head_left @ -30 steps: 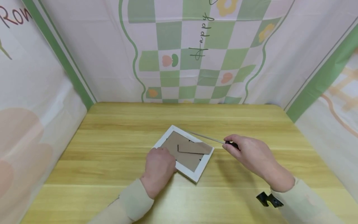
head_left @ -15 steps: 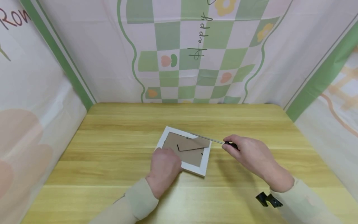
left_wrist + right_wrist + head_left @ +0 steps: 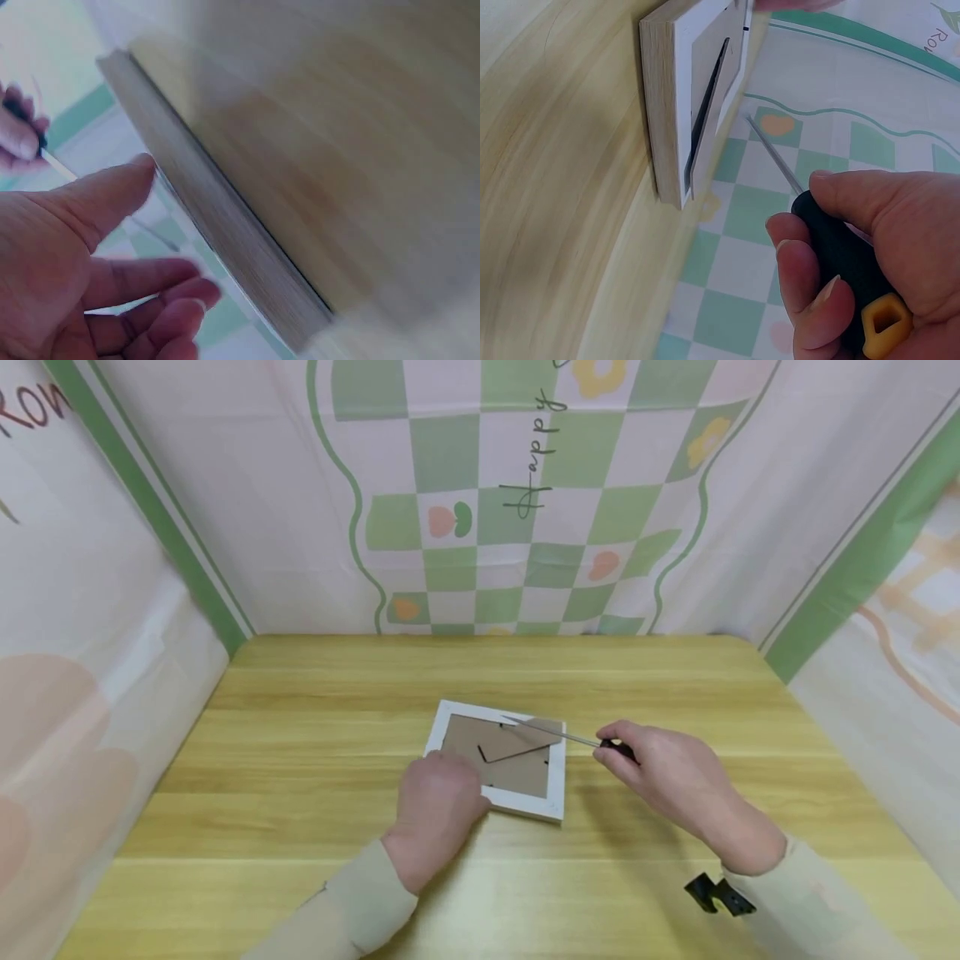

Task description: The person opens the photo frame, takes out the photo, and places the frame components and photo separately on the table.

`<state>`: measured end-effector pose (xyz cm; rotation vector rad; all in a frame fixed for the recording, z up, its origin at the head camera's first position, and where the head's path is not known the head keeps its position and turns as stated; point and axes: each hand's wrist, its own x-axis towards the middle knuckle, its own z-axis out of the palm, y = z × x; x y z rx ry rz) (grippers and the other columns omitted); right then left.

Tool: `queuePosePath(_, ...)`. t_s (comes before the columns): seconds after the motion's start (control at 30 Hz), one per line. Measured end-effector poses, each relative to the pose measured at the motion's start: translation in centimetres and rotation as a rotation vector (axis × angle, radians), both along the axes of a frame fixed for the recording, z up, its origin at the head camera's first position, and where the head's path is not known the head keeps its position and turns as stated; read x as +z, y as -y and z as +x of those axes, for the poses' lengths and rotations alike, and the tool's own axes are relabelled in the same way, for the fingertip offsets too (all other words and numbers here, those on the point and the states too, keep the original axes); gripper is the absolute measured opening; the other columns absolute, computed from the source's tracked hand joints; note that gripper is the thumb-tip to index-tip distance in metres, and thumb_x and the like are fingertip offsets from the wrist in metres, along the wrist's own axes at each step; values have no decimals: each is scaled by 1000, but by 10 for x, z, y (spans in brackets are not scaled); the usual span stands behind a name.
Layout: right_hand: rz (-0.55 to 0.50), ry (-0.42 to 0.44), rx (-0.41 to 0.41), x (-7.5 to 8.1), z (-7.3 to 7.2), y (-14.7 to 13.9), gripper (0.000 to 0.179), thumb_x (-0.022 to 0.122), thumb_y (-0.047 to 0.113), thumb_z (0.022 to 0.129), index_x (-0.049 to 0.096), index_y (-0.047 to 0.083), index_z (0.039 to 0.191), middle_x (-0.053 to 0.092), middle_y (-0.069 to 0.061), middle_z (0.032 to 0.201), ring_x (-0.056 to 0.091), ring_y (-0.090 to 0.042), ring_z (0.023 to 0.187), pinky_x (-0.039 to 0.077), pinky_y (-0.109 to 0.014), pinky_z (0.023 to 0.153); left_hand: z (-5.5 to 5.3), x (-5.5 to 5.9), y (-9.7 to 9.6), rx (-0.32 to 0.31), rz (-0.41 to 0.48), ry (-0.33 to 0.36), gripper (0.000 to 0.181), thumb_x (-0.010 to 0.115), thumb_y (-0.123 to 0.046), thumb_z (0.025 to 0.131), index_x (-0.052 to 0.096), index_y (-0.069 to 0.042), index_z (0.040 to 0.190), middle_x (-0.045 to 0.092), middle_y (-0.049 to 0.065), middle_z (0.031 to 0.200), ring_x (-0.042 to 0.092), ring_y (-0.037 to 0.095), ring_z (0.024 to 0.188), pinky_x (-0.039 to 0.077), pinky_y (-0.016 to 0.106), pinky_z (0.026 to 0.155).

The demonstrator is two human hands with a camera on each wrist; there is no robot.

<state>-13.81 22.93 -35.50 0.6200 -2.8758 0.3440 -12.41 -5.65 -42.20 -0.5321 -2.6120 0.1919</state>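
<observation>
A white picture frame (image 3: 555,781) lies back side up on the table, its brown backing board (image 3: 522,772) showing. Several small black tabs sit round the board's edge, and a stand flap (image 3: 521,742) is partly raised from it. My left hand (image 3: 438,797) grips the frame's left side, with the thumb against the wooden edge (image 3: 202,195) in the left wrist view. In my right hand (image 3: 675,777) is a screwdriver (image 3: 847,262) with a dark handle and yellow end, held by the handle. Its shaft points left over the frame; the right wrist view shows the tip apart from it.
The wood-grain table (image 3: 300,693) extends round the frame on all sides. A printed cloth (image 3: 510,568) with green checks hangs behind the table, and further cloths hang at left and right. A black clip-like piece (image 3: 720,893) is at the right sleeve.
The frame has turned counterclockwise under my left hand, its near right corner swinging right and away. My right hand and the screwdriver have stayed nearly still.
</observation>
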Motion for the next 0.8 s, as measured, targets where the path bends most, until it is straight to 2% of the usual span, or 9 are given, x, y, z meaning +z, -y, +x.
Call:
queuePosePath(0.03,3,-1,-1,0,0,0,26,70,29,100,75,9,116,76,3,85,57,-4,62,48,-30,53,-2,2,4,2,34,38,46,85,-50,79,65,-10,70,62,1,70,60,16,63,51,29,52)
queuePosePath(0.1,8,-4,-2,1,0,0,26,71,30,100,75,9,116,77,2,87,60,-5,64,49,-31,53,-7,5,12,-5,87,126,70,83,-65,77,73,2,98,73,12,94,69,24,83,60,32,65)
queuePosePath(0.13,12,-6,-2,1,0,0,26,71,30,100,75,9,116,77,1,88,63,-7,65,51,-33,54,-10,5,16,-14,93,169,84,81,-68,77,71,7,114,73,18,110,71,28,95,62,34,75)
queuePosePath(0.2,19,-6,1,1,0,1,27,71,31,100,75,10,116,78,-1,92,68,-11,69,54,-36,57,-16,6,22,-47,108,267,102,76,-69,81,58,14,136,64,29,136,67,37,119,58,40,97)
queuePosePath(0.3,27,-7,5,1,1,2,27,70,31,100,75,10,116,79,-2,95,71,-14,73,56,-38,59,-23,5,27,-87,121,408,105,72,-67,87,47,17,146,50,35,150,53,43,139,44,45,116)
queuePosePath(0.4,30,-8,6,1,2,3,26,70,31,100,75,10,116,79,0,93,67,-9,69,54,-35,57,-26,4,30,-105,152,468,101,71,-63,90,48,18,143,50,37,148,52,45,139,44,46,116)
queuePosePath(0.57,42,-15,-3,1,5,2,25,71,29,99,75,13,118,76,3,85,56,-4,61,45,-29,51,-22,2,26,-84,110,446,99,69,-66,90,53,18,138,58,35,141,59,42,131,54,44,105)
queuePosePath(0.67,53,-29,6,2,5,3,24,72,28,99,76,15,118,78,3,90,65,-8,66,49,-32,52,-17,1,21,-67,53,369,100,68,-71,87,59,18,133,64,32,132,65,38,121,60,40,93)
queuePosePath(0.8,72,-51,28,4,6,5,22,72,27,98,76,17,118,80,3,99,75,-16,80,56,-37,59,-9,1,14,-42,-14,251,99,68,-77,83,66,16,119,72,26,115,71,31,101,63,34,78)
